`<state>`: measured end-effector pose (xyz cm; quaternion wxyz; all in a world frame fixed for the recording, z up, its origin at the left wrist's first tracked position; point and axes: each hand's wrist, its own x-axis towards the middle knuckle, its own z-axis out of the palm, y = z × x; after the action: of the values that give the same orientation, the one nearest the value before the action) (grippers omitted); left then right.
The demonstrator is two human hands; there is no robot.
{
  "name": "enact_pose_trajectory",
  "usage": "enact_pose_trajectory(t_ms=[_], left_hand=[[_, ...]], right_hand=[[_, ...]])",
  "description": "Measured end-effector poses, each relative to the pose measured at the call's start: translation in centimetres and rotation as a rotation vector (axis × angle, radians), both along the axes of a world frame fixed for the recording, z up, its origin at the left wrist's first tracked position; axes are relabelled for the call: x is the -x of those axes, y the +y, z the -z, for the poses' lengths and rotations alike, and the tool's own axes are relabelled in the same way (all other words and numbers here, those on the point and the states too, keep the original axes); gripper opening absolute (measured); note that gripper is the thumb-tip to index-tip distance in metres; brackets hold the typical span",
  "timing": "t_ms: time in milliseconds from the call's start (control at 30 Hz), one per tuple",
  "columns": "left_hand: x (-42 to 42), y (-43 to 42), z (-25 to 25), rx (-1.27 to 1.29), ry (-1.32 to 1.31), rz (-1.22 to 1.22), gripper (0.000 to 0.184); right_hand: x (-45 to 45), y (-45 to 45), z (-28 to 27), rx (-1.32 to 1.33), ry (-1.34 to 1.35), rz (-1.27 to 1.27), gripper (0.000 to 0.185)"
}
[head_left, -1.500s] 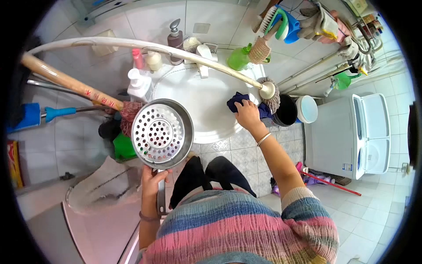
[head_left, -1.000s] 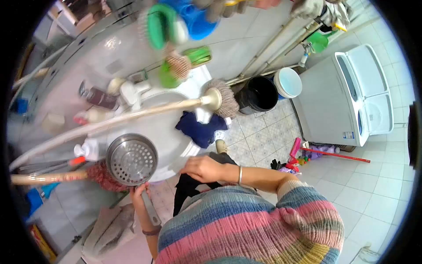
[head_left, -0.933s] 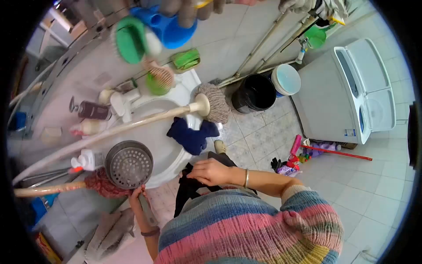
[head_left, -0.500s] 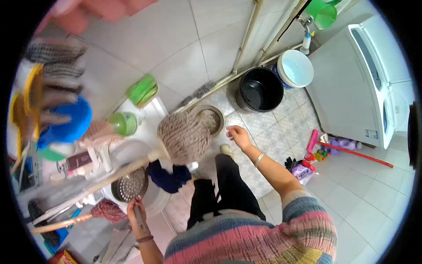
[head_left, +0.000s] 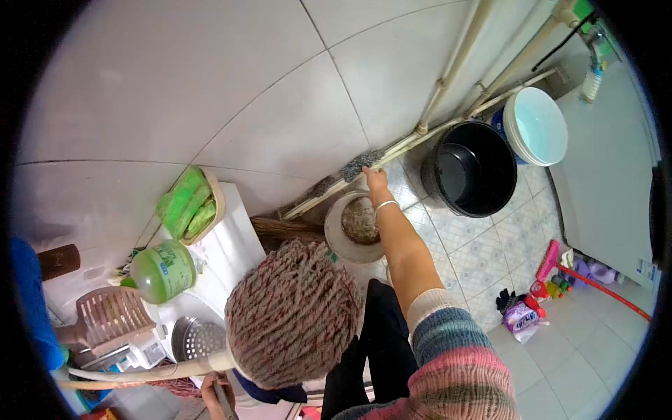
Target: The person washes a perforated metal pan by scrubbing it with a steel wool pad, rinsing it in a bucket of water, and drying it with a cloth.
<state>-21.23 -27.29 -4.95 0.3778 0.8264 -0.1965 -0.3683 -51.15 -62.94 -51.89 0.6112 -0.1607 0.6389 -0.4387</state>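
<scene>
Your left hand (head_left: 213,396) gripped the strainer (head_left: 198,340) by its handle, near left; your right hand (head_left: 377,183) met the far grey bundle (head_left: 358,167), grasp unclear.

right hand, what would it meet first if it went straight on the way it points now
Most likely the grey fuzzy bundle on the pale pipe along the tiled wall: the fingertips of the right hand overlap its edge in this view, though contact is unclear.

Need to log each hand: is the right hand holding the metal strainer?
No, the left hand grips the metal strainer by its handle; the right hand is at the fuzzy grey item.
</scene>
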Motion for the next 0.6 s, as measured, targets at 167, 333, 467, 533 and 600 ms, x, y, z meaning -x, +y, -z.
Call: enact_pose_trajectory(t_ms=[167,333,467,533,600], left_hand=[[0.9,-0.6,0.4,-0.132,-0.146,0.01,0.012],[0.6,0.5,0.5,-0.285,-0.253,0.011,0.024],[-0.3,1.5,1.3,-0.228,-0.274,0.06,0.028],[-1.7,1.7,0.4,-0.039,0.164,-0.364,0.029],[-2.0,1.8,0.3,-0.09,0.154,-0.354,0.03]], right_hand=[[-0.3,-2.9,-0.6,-0.115,-0.261,0.263,0.055],[-1.5,-2.8,2.7,-0.067,-0.316,0.279,0.026],[-5.1,1.2,6.2,0.544,0.377,0.106,0.026],[-7.6,2.4,8.0,0.471,0.52,-0.123,0.028],[-9.8,2.7,6.9,0.242,0.285,-0.475,0.045]])
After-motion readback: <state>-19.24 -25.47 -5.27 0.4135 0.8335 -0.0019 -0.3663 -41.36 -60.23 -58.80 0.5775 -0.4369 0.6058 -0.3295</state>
